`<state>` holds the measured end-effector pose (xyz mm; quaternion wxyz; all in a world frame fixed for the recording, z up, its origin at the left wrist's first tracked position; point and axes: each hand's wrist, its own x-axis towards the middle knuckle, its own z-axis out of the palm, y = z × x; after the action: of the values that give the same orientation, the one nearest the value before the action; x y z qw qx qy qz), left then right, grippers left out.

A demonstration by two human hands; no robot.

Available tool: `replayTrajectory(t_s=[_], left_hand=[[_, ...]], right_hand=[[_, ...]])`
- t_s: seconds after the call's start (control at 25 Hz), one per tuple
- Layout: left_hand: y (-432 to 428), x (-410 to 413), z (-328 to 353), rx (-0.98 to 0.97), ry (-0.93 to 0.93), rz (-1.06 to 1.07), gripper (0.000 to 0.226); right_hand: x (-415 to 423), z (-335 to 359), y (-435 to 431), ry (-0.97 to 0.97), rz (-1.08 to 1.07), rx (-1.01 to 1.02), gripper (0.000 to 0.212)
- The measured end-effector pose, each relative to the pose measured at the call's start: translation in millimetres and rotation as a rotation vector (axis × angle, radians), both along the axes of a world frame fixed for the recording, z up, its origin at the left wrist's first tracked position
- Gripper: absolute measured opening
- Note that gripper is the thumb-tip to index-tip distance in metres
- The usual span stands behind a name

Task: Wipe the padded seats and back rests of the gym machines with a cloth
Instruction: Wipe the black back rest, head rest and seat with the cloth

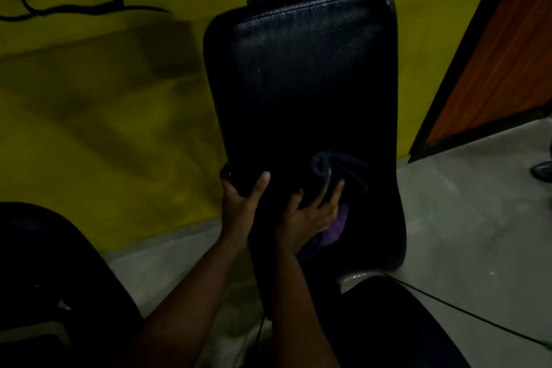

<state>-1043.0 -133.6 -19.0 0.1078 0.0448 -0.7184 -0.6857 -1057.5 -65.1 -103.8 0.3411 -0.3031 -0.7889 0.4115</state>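
Grey floor (478,218) (black cable (463,310) across it)

My two bare forearms reach up and forward, close side by side. My left hand (239,191) grips the edge of the back rest (301,84), thumb on its front face, fingers curled behind. My right hand (310,215) lies flat, fingers straight and spread, pressing the cloth (339,227) against it.

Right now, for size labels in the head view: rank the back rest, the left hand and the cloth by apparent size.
1. back rest
2-3. left hand and cloth look alike; the right hand covers part of the cloth, so I won't rank them.
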Motion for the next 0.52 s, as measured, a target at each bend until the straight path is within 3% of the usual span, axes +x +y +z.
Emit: replayTrajectory(t_s=[0.12,0.2,0.24,0.4,0.52], left_hand=[[-3,-2,-17,-0.107,0.027,-0.001,0.069],[0,1,-11,-0.079,0.025,0.025,0.066],[1,2,-9,-0.062,0.029,0.022,0.065],[6,1,-9,-0.046,0.013,0.019,0.066],[-1,3,-15,-0.014,-0.006,-0.013,0.061]], right_hand=[[5,-18,12,-0.019,-0.248,-0.324,0.061],[16,-12,24,-0.072,-0.253,-0.526,0.061],[17,-4,28,-0.052,-0.211,-0.53,0.059],[-4,64,36,0.166,0.09,-0.042,0.056],[-26,98,67,0.165,0.118,0.123,0.062]])
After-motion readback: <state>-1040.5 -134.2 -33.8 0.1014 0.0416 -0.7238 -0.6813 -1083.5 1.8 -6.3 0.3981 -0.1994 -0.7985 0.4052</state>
